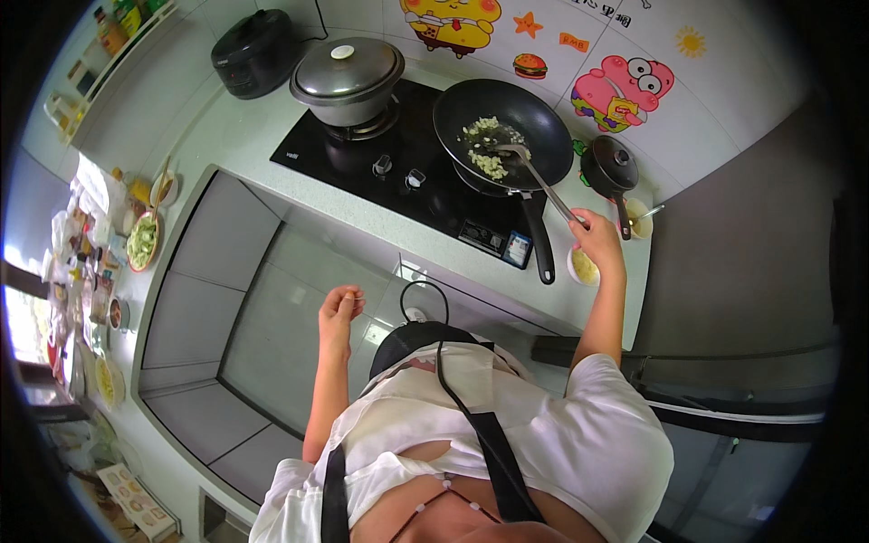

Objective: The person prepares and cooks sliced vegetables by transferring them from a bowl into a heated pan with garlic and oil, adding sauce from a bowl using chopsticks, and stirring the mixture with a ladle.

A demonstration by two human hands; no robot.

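My right hand (596,237) is closed round the upper end of a metal spatula (546,184). The spatula's blade rests inside a black wok (529,104), against chopped pale pieces of food (489,165) lying in its left part. The wok sits on the right burner of the black gas hob (362,176), its handle (536,237) pointing toward me. My left hand (340,304) hangs away from the counter, above the floor, with its fingers curled together. Whether anything small is pinched in it is hidden.
A lidded grey pot (348,80) stands on the left burner, beside a black rice cooker (253,54). Right of the wok are a small lidded black pan (610,167), a bowl of yellowish food (584,266) and another bowl (640,220). The left counter holds a plate of sliced greens (143,242).
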